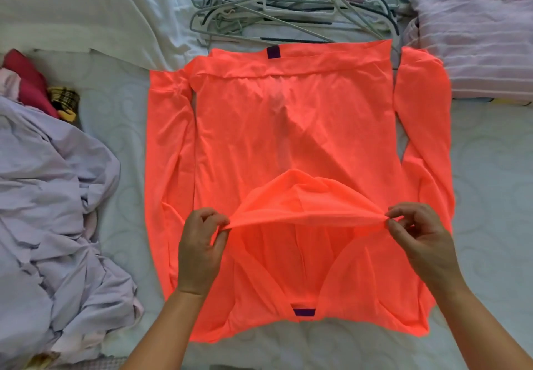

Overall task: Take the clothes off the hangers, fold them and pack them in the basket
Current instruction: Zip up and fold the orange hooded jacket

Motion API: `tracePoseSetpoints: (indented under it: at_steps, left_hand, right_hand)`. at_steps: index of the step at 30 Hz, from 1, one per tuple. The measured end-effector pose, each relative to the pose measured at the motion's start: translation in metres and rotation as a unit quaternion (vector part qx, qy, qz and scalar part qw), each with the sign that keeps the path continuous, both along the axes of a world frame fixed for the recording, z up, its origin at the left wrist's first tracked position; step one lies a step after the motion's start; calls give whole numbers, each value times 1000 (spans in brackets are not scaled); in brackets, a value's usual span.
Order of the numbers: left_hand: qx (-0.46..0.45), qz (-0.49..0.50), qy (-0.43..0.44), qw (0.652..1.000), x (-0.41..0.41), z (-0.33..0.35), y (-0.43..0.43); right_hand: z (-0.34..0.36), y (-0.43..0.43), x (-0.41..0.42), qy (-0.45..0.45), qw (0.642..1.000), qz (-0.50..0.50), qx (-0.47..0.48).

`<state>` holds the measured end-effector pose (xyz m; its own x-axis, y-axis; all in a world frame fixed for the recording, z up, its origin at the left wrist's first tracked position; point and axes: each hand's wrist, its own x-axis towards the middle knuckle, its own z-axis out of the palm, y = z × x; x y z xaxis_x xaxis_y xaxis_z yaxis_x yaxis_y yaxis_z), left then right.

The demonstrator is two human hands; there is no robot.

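One neon orange hooded top spread on the bed, one crumpled lilac garment on the left, one folded pink striped piece far right, two hands, and a tangled pile of grey wire hangers, too many to count.

home bedroom | quilted mattress | loose hangers | clothes heaps
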<state>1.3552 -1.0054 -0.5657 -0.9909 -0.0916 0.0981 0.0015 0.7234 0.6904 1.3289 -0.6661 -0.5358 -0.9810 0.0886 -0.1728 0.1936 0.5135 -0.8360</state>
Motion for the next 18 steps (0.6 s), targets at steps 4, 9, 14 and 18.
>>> tracePoseSetpoints:
  at_steps: [4, 9, 14, 18]
  left_hand:
    - [-89, -66, -14, 994, 28, -15, -6]
    - [-188, -143, -75, 969, 54, -27, -12]
    - [-170, -57, -63, 982, 25, -16, 11]
    - [-117, 20, -178, 977, -34, -23, 38]
  right_hand:
    - [-10, 6, 24, -36, 994, 73, 68]
    - [-31, 17, 50, -91, 974, 109, 178]
    - [-26, -25, 26, -5, 972, 109, 209]
    - [-49, -57, -17, -22, 977, 62, 203]
